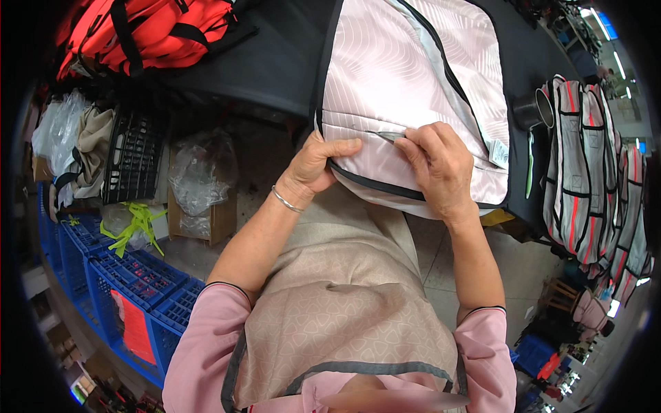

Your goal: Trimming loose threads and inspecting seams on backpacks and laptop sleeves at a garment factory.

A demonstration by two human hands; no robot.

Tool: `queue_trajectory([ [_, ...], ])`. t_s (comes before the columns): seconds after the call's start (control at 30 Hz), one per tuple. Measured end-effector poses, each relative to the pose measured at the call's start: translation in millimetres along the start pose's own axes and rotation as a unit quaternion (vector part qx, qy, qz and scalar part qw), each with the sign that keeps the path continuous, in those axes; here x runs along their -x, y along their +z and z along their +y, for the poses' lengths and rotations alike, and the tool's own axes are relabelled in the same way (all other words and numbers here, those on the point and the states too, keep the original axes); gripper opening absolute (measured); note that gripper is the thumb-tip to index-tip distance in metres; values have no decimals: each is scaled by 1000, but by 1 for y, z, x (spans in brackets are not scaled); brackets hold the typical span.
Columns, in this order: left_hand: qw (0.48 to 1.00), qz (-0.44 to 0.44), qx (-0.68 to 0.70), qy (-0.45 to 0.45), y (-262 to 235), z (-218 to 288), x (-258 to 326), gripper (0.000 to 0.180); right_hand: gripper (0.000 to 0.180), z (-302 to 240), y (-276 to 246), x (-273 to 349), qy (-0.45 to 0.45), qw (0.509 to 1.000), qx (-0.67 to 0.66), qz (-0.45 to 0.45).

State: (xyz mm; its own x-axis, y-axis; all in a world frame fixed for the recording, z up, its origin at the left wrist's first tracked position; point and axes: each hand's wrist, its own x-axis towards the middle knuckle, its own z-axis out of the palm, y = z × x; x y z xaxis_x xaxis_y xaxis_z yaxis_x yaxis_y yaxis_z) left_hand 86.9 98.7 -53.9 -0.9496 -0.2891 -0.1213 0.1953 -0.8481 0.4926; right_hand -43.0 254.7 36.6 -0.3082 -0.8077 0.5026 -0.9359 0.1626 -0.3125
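Note:
A pale pink bag [385, 82] with wavy white line patterns and black edge binding lies over the table's near edge. My left hand [317, 164] grips its lower left corner, thumb pressed on top and fingers tucked underneath. Closed around small metal thread snips [386, 135], my right hand [439, 165] rests on the bag's lower part. Their pointed tip reaches left along a seam, while the handles are hidden in my palm. A black-edged zip opening [451, 72] slants across the fabric, and a white label [498, 153] sits near its lower end.
Red bags [148, 34] are piled at the table's far left. On the right are a dark metal cup [533, 109], a green-handled tool [529, 165] and stacked grey bags [582, 172]. Blue crates [131, 275], a black crate [134, 155] and a cardboard box [206, 230] stand left below.

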Motion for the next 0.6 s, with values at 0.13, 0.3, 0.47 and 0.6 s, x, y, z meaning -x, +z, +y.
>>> queue_trajectory([
  [0.13, 996, 52, -38, 55, -4, 36, -6, 32, 17, 12, 0, -5, 146, 982, -121, 20],
  [0.3, 988, 65, -129, 47, -21, 71, -8, 26, 38, 44, 28, 0, 310, 909, -274, 44],
  [0.47, 993, -78, 89, 13, -21, 49, 31, 82, 49, 57, 40, 8, 358, 866, -337, 87],
  [0.6, 994, -45, 100, -6, 6, -12, 73, 95, 48, 58, 45, 7, 379, 842, -371, 96],
])
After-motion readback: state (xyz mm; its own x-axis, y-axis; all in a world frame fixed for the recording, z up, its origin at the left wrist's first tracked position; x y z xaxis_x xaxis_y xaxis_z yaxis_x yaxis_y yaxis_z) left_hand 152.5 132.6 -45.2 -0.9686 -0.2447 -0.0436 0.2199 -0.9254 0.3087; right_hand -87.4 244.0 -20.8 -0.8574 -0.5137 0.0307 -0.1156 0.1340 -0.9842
